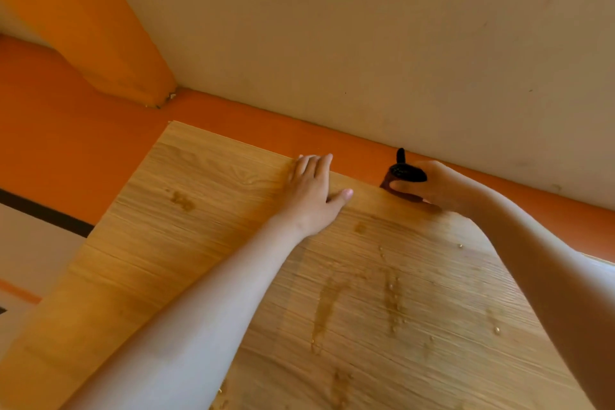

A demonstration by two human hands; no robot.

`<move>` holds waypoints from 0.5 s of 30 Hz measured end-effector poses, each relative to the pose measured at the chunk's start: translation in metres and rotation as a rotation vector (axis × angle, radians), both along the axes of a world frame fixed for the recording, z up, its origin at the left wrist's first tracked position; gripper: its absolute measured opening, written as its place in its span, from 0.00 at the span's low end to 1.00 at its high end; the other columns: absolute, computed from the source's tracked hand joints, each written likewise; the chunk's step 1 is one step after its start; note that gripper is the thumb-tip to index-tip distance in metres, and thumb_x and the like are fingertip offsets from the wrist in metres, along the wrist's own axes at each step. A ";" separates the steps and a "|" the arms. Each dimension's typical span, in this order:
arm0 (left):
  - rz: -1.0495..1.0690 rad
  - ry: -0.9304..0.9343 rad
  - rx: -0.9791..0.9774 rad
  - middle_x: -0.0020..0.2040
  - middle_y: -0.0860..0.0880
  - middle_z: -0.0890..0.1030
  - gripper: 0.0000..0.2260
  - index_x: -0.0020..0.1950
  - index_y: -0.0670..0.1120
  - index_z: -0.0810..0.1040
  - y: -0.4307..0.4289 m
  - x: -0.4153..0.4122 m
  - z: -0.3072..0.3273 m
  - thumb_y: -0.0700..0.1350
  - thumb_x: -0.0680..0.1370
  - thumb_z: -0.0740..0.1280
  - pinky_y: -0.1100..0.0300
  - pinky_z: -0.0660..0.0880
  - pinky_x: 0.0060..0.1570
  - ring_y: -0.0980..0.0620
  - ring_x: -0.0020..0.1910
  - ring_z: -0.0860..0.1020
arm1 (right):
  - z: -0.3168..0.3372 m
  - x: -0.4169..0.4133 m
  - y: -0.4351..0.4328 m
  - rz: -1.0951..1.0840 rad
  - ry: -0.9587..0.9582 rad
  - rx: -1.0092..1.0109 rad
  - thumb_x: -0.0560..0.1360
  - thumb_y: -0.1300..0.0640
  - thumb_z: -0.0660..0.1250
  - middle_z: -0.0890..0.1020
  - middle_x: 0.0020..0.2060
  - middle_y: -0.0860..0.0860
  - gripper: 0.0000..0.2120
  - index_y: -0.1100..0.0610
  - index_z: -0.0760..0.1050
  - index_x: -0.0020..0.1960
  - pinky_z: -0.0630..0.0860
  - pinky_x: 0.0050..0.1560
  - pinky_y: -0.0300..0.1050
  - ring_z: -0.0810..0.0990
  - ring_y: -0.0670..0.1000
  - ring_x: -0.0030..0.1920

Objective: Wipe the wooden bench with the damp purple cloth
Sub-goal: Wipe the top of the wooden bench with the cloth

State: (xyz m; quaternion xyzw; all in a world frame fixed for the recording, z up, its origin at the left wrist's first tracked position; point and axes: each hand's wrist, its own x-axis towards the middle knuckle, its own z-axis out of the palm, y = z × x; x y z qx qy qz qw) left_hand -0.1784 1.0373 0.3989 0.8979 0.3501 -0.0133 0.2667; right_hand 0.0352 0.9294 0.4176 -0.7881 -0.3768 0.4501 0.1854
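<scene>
Mid-wipe, cloth parked at the far edge of the table

The right hand [439, 186] has its fingers curled around the bunched-up purple cloth [404, 173], which looks almost black in this light. It sits right at the table's [199, 243] far edge, close to the wall [366, 43]. The left hand [312, 190] lies flat with fingers straight, just left of the cloth on the same edge, and looks like it's bracing. The wet streaks [326, 306] and droplets across the near part tell me the wiping is underway but not finished. I'd guess the next move is to press the cloth down flat and drag it toward the near side through those streaks, keeping it spread enough to actually pick up the water.
</scene>
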 end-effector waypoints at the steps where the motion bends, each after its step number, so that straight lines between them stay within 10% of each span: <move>1: 0.056 -0.087 -0.086 0.78 0.49 0.52 0.31 0.78 0.47 0.50 0.003 -0.003 0.004 0.59 0.80 0.56 0.53 0.46 0.74 0.50 0.77 0.47 | -0.001 -0.002 0.004 0.000 -0.021 0.005 0.73 0.50 0.69 0.82 0.48 0.49 0.11 0.50 0.77 0.55 0.76 0.53 0.48 0.80 0.51 0.48; 15: 0.420 -0.031 0.282 0.77 0.43 0.59 0.29 0.75 0.40 0.60 0.018 -0.067 -0.017 0.57 0.80 0.51 0.50 0.53 0.74 0.46 0.77 0.53 | -0.007 -0.126 0.182 0.246 -0.055 0.190 0.75 0.49 0.66 0.82 0.47 0.51 0.11 0.50 0.77 0.56 0.77 0.53 0.55 0.81 0.54 0.48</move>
